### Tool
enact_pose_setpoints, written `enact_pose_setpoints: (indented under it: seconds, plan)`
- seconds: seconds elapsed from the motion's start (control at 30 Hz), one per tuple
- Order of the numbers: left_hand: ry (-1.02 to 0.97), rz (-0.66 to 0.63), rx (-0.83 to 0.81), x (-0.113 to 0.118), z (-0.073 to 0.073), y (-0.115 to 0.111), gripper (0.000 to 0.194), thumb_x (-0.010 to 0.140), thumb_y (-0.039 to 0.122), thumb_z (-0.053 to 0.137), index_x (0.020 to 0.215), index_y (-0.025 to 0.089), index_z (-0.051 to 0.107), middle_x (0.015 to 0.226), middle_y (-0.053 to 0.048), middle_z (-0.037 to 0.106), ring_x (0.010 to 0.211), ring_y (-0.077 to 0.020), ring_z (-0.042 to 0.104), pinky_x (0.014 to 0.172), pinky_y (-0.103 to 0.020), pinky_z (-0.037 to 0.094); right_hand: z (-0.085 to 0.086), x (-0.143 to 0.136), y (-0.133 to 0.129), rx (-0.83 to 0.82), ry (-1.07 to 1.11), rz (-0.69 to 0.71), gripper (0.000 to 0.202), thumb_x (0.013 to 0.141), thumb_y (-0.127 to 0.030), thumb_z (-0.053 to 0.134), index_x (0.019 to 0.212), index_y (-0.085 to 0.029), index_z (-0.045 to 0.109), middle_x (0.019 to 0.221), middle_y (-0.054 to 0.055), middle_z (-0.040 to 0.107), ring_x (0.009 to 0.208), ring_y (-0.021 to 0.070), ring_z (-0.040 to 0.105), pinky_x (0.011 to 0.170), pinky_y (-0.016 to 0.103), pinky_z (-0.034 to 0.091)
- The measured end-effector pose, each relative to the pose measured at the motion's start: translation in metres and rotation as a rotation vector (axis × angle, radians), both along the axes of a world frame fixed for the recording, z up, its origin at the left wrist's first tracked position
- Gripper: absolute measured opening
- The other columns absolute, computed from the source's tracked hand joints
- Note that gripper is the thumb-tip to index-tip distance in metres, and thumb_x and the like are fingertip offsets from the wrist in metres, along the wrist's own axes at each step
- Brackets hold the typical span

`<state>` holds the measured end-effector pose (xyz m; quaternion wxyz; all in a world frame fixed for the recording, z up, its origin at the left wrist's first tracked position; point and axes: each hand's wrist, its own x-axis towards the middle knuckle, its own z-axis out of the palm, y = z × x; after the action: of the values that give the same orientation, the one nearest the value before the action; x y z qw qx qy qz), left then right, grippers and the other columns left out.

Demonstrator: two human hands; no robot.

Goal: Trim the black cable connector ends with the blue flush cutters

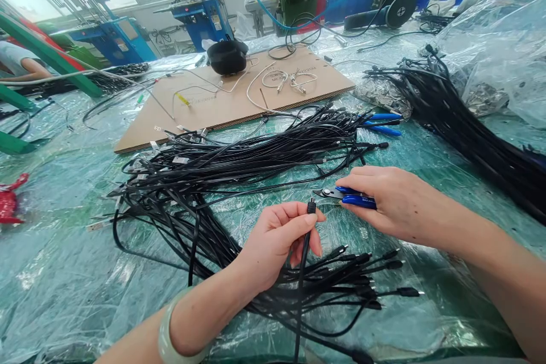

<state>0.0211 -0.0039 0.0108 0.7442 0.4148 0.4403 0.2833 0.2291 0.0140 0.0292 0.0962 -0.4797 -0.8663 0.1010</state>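
Between the thumb and fingers of my left hand is a black cable, its connector end pointing up and away from me. My right hand grips blue-handled wire cutters, whose metal jaws lie just right of the connector, apart from it. Below my left hand, a bundle of black cables spreads its connector ends to the right. Behind both hands lies a larger pile of black cables with white tags at its left end.
A flat cardboard sheet carries a black bowl and pale cables. Another black cable bundle lies at the right. Blue handles stick out of the pile. A red object sits far left. Clear plastic film covers the table. A person's arm shows upper left.
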Motion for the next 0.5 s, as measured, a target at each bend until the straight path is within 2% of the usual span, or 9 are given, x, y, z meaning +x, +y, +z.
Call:
enact_pose_setpoints:
  seconds: [0.27,0.5]
  plan:
    - [0.003,-0.004,0.006,-0.0001,-0.0012,-0.0017,0.018,0.081,0.03,0.059,0.08,0.014,0.063,0.053,-0.001,0.062,0.035,-0.0034,0.038,0.033,-0.013,0.027,-0.0005,0.0008,0.0006,0.014,0.01,0.012,0.019,0.083,-0.024,0.049,0.092,-0.017,0.064,0.077,0.005,0.061,0.068,0.0184,0.055,0.059,0.029,0.039]
    - [-0.067,0.005,-0.077,0.001,-0.0015,0.0012,0.017,0.082,0.029,0.057,0.08,0.013,0.063,0.052,-0.001,0.062,0.034,-0.0036,0.039,0.033,-0.013,0.029,-0.0018,0.0006,0.0012,0.004,0.052,0.023,0.02,0.085,-0.024,0.048,0.096,-0.016,0.063,0.083,0.006,0.061,0.073,0.0194,0.056,0.064,0.031,0.041]
